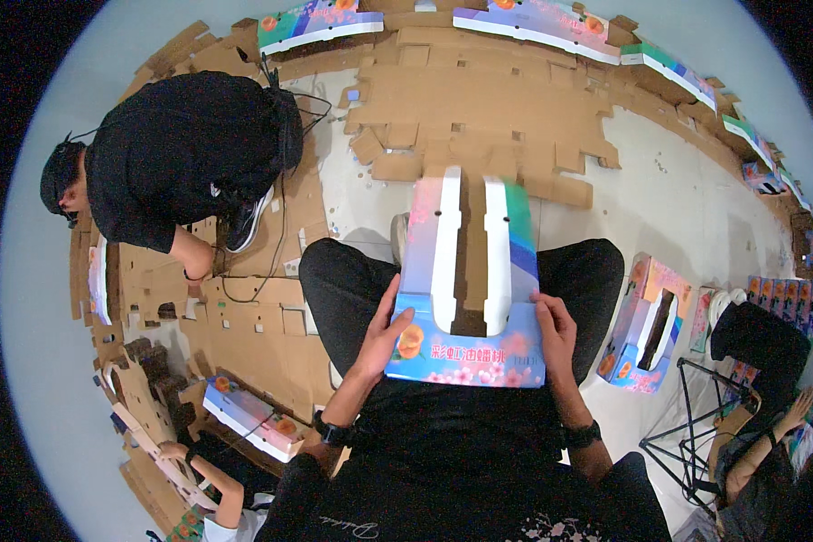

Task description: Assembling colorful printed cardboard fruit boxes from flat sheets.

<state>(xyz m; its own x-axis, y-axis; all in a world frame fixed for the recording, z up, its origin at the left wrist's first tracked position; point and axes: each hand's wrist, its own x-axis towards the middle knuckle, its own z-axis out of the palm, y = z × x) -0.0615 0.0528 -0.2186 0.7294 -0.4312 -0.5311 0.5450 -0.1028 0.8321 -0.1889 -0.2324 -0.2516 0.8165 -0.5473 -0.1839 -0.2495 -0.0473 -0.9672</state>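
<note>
Between my knees sits a printed cardboard box (468, 354) in pink, blue and green, with a peach and blossoms on its near panel. A long slot runs along its top, edged by white flaps, and brown cardboard shows inside. My left hand (379, 341) grips the near left corner, thumb over the panel and fingers partly hidden. At the near right side, my right hand (556, 331) is closed against the box's edge, its fingertips partly out of sight.
A similar box (621, 345) stands on the floor to my right, near a black folding frame (686, 425). Flattened cardboard (488, 99) covers the floor ahead. A co-worker in black (190, 149) bends down at the left. Another printed box (244, 417) lies at lower left.
</note>
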